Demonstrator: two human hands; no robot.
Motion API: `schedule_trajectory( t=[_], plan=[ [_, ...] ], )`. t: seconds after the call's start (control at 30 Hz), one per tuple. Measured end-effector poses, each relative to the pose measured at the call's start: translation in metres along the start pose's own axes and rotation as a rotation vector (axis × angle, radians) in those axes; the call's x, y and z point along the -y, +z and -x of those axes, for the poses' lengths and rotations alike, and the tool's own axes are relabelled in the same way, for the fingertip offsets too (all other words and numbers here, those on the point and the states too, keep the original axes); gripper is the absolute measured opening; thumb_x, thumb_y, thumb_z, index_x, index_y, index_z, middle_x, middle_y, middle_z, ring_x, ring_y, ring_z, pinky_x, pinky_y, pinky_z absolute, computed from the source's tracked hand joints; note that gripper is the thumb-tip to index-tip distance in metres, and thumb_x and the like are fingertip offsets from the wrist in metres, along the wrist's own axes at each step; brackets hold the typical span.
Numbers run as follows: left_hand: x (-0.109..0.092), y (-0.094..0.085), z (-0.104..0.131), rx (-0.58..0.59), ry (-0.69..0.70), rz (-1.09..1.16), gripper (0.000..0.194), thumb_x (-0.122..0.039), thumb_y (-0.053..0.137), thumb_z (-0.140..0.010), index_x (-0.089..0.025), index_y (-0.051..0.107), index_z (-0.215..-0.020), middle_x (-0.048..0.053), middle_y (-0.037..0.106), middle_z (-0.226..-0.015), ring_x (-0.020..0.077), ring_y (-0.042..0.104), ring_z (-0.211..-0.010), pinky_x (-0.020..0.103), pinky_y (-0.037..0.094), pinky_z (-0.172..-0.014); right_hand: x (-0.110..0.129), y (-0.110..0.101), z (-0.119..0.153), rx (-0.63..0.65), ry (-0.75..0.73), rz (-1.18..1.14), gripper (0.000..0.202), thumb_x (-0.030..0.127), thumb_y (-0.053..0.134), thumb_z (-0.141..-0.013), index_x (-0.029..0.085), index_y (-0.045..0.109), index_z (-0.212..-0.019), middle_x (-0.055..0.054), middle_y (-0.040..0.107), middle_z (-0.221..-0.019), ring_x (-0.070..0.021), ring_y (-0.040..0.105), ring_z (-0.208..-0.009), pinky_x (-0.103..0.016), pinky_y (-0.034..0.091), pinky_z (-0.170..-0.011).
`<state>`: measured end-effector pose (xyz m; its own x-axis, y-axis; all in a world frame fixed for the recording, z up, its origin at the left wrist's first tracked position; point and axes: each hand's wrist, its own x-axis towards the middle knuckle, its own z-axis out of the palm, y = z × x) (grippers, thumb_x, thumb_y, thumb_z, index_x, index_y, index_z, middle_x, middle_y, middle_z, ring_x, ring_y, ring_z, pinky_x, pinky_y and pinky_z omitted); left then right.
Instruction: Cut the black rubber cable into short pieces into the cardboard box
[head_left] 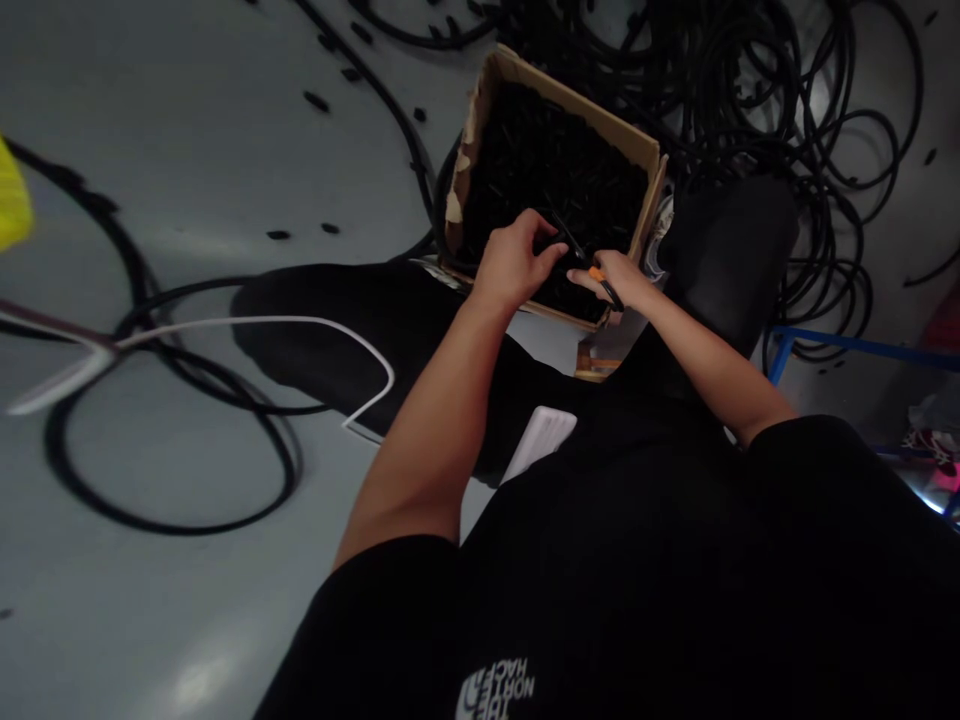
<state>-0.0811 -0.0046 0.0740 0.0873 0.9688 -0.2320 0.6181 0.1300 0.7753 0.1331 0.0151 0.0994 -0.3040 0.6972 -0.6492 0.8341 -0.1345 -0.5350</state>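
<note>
My right hand [619, 278] is closed around scissors [598, 274] with orange and black handles. Their dark blades reach up and left over a cardboard box [646, 150]. The box holds a heap of short black pieces [555, 150] that look like cut tubing. Over the box's near left part, my left hand [517, 258] has thumb and fingers bent toward each other, close to the blades. Whatever lies between those fingers is too dark to make out.
Black hose [750, 90] lies in loose coils behind and right of the box. Another hose loop [172, 525] rests on the floor at left. A white cable [300, 320] crosses my leg near a white device [541, 435]. A blue frame [862, 345] stands at right.
</note>
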Motion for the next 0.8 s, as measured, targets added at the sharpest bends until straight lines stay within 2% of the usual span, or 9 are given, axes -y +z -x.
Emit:
schedule_trajectory(
  t=[0.1,0.2,0.33,0.43,0.53,0.7,0.8],
  plan=[
    [0.003,0.0,0.001,0.075,0.025,0.006,0.041,-0.059,0.074,-0.106,-0.023,0.079,-0.125,0.013,0.085,-0.117,0.0354,0.078,-0.114,0.047,0.064,-0.109,-0.004,0.001,0.001,0.048,-0.105,-0.064,0.024,0.037,0.079,-0.111,0.022,0.064,-0.102,-0.007,0.081,-0.106,-0.0209,0.077,-0.099,-0.029,0.053,-0.086],
    [0.007,-0.004,0.0,0.162,0.052,0.028,0.036,-0.056,0.068,-0.109,-0.023,0.077,-0.121,0.013,0.085,-0.109,0.0334,0.078,-0.107,0.046,0.065,-0.106,-0.006,0.003,-0.001,0.016,-0.175,-0.044,0.021,0.032,0.083,-0.106,0.022,0.065,-0.109,-0.006,0.082,-0.113,-0.021,0.078,-0.106,-0.029,0.055,-0.094],
    [0.012,-0.012,-0.001,0.13,0.052,0.03,0.038,-0.058,0.064,-0.113,-0.023,0.075,-0.123,0.012,0.084,-0.107,0.0329,0.08,-0.106,0.044,0.065,-0.104,-0.005,0.005,0.0,-0.044,-0.106,0.071,0.022,0.036,0.081,-0.107,0.023,0.065,-0.109,-0.009,0.081,-0.114,-0.028,0.079,-0.11,-0.036,0.056,-0.096],
    [0.014,-0.015,-0.002,0.084,0.023,0.017,0.031,-0.053,0.064,-0.114,-0.025,0.074,-0.124,0.01,0.084,-0.105,0.0318,0.08,-0.102,0.043,0.064,-0.102,-0.004,0.006,0.003,-0.08,-0.044,0.109,0.025,0.041,0.081,-0.108,0.022,0.066,-0.107,-0.013,0.081,-0.114,-0.0331,0.08,-0.112,-0.04,0.057,-0.097],
    [0.012,-0.014,-0.002,0.058,0.001,-0.008,0.026,-0.048,0.065,-0.114,-0.025,0.073,-0.122,0.009,0.084,-0.103,0.0326,0.081,-0.104,0.044,0.063,-0.104,-0.008,0.007,0.0,-0.072,-0.042,0.089,0.028,0.044,0.083,-0.106,0.021,0.067,-0.106,-0.012,0.081,-0.112,-0.0326,0.079,-0.111,-0.04,0.057,-0.097],
    [0.005,-0.007,-0.002,0.22,0.041,-0.013,0.023,-0.041,0.057,-0.114,-0.023,0.071,-0.113,0.008,0.08,-0.095,0.0305,0.077,-0.094,0.043,0.062,-0.098,-0.017,0.01,-0.011,-0.013,-0.197,0.002,0.03,0.036,0.083,-0.102,0.021,0.068,-0.123,-0.01,0.082,-0.12,-0.0283,0.079,-0.113,-0.038,0.058,-0.102],
    [0.005,-0.007,-0.003,0.24,0.046,-0.025,0.024,-0.04,0.055,-0.114,-0.023,0.07,-0.106,0.008,0.077,-0.093,0.0294,0.074,-0.092,0.042,0.061,-0.096,-0.016,0.01,-0.012,-0.05,-0.191,0.036,0.035,0.033,0.084,-0.1,0.02,0.069,-0.128,-0.011,0.083,-0.122,-0.0306,0.079,-0.116,-0.041,0.058,-0.104]
  ],
)
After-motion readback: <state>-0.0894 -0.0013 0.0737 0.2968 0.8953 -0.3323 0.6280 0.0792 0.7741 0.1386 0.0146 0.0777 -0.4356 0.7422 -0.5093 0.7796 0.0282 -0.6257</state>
